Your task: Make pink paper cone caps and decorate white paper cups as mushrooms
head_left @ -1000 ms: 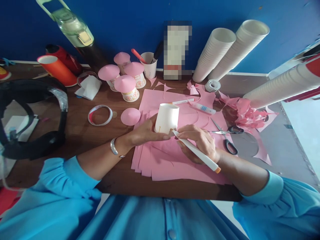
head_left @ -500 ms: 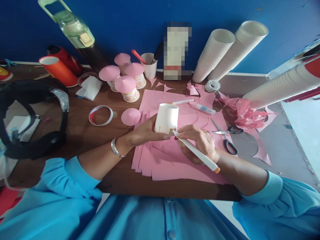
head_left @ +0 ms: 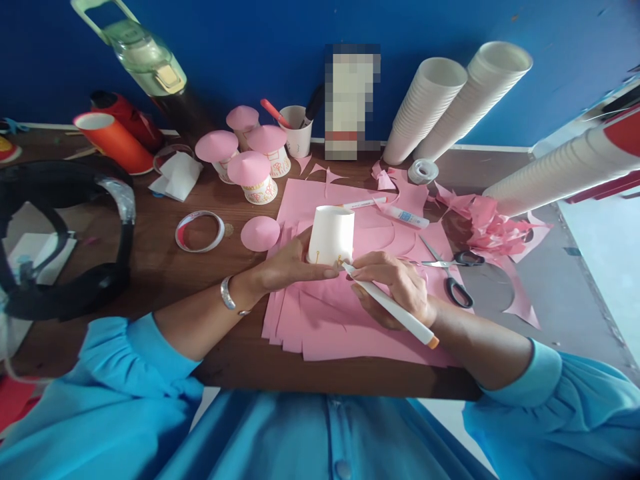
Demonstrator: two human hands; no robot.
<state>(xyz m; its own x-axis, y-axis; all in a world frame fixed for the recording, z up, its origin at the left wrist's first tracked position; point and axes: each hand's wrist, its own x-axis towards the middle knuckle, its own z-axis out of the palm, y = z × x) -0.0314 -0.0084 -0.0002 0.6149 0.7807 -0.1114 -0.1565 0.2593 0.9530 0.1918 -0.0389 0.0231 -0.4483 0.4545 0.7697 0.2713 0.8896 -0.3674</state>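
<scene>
A white paper cup (head_left: 331, 233) is held above the pink paper sheets (head_left: 320, 333) by my left hand (head_left: 295, 261), thumb along its lower edge and the other fingers behind it. Small orange-brown marks show low on the cup's side. My right hand (head_left: 395, 287) grips a white marker (head_left: 395, 310) with an orange end, its tip at the cup's lower right edge. Left of the sheets lies a pink paper cone (head_left: 261, 233). Behind it stand several decorated cups topped with pink cones (head_left: 252, 169).
Scissors (head_left: 457, 287), a glue tube (head_left: 406, 216) and pink scraps (head_left: 493, 227) lie to the right. Tall stacks of paper cups (head_left: 425, 110) lean at the back. On the left are a tape ring (head_left: 199, 231), a bottle (head_left: 150, 67) and a black headset-like object (head_left: 120, 260).
More orange-brown marking shows near the cup's lower right edge. The marker tip has shifted only slightly, and both hands keep their holds.
</scene>
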